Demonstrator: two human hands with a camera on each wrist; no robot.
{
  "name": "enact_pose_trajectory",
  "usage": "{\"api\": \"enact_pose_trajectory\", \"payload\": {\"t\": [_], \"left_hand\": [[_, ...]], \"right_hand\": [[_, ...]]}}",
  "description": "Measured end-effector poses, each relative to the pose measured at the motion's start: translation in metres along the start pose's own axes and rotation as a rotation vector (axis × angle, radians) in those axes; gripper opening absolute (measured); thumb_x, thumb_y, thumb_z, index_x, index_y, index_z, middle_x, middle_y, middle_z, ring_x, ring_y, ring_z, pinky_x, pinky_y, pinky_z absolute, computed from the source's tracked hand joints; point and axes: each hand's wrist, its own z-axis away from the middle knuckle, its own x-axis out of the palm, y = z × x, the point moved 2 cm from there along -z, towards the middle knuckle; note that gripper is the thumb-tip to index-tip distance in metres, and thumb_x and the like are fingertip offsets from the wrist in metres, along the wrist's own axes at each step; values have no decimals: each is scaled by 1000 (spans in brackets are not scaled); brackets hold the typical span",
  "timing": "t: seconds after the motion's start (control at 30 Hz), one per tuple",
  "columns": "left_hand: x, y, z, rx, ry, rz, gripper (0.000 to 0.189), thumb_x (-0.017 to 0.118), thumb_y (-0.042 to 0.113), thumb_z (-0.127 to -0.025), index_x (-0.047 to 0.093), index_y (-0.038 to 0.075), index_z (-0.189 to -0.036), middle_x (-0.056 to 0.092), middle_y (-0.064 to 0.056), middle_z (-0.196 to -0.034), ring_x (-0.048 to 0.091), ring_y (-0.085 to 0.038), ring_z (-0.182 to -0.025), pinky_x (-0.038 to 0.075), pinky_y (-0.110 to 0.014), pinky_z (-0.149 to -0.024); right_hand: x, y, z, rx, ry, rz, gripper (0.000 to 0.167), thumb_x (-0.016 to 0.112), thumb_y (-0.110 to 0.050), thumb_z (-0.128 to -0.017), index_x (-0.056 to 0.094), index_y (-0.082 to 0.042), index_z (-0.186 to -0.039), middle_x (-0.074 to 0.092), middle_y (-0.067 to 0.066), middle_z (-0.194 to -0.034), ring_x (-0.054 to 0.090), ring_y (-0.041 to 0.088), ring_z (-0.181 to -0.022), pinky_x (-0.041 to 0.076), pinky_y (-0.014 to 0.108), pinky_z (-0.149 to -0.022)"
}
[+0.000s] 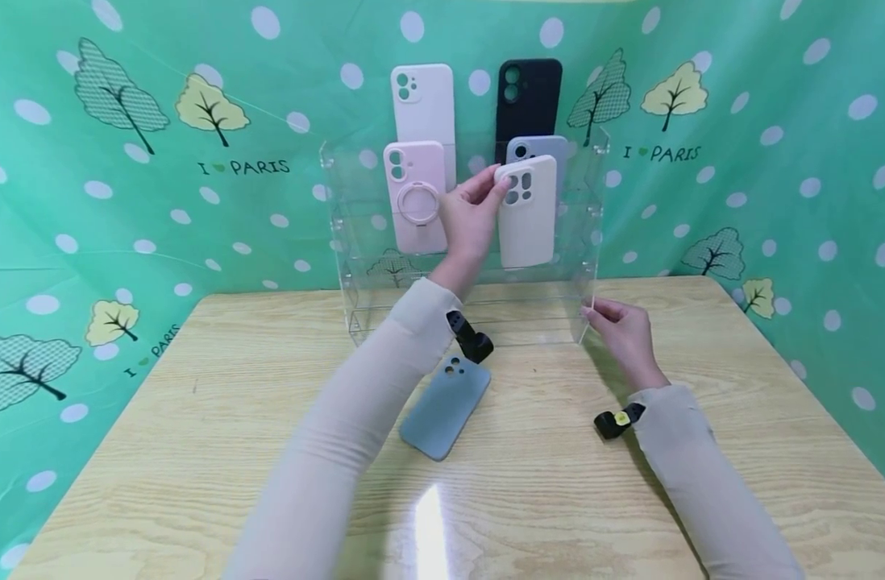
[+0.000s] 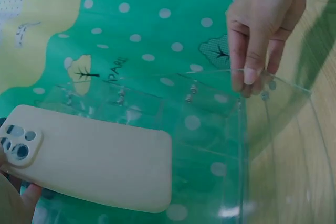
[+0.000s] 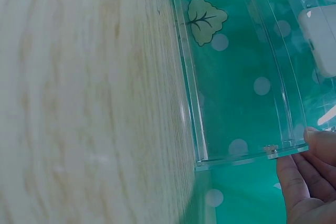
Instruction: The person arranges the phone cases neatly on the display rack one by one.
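My left hand (image 1: 471, 216) pinches a cream phone case (image 1: 529, 221) by its upper left corner, beside the camera cutouts. The same case (image 2: 105, 156) fills the lower left of the left wrist view. It hangs upright in front of a clear acrylic stand (image 1: 464, 300), overlapping a pale blue-grey case (image 1: 554, 149) behind it. Low on the stand's right side panel, my right hand (image 1: 624, 332) pinches the edge between thumb and fingers; the right wrist view shows this hand (image 3: 310, 177) at the panel near a small metal screw.
A white case (image 1: 426, 105) and a black case (image 1: 528, 101) stand on the top tier. Below the white one is a pink case (image 1: 413, 224) with a ring. On the wooden table (image 1: 268, 483) lies a blue-grey case (image 1: 446, 411). Green patterned cloth (image 1: 196, 209) hangs behind.
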Motion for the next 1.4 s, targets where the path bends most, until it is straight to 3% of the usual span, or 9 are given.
{"api": "enact_pose_trajectory", "payload": {"t": [0.2,0.4,0.93,1.13,1.4], "left_hand": [[0,-5,6,-26,83,-12,32,71,16,-85,67,7,-115,70,-1,-104,63,-4,-90,52,-11,-77],[2,-10,10,-6,135,-50,31,73,16,-83,68,10,-113,68,1,-105,61,-3,-89,52,-10,-77],[8,-29,19,-15,64,-146,26,76,18,-79,72,12,-104,71,1,-97,63,-2,-82,53,-12,-70],[12,-32,25,27,54,-191,26,75,18,-81,72,11,-106,69,1,-98,61,-4,-85,52,-11,-71],[16,-38,31,97,91,-216,27,71,11,-84,67,10,-111,63,-1,-104,59,-6,-93,50,-11,-80]], "right_hand": [[3,-6,-2,-6,-6,-9,37,62,-23,-92,62,2,-119,63,20,-117,58,-7,-83,49,7,-73],[6,-8,-4,-4,-20,-22,37,62,-24,-92,62,1,-119,64,18,-116,58,-7,-83,51,9,-74],[4,-6,0,-10,-19,9,36,62,-24,-93,62,1,-119,64,20,-116,58,-5,-83,50,8,-71],[1,-3,1,1,-13,14,37,61,-25,-93,62,0,-120,64,19,-116,58,-5,-84,50,8,-72],[-1,-3,1,13,-11,16,36,61,-24,-93,62,0,-120,63,20,-117,59,-5,-84,50,8,-72]]}}
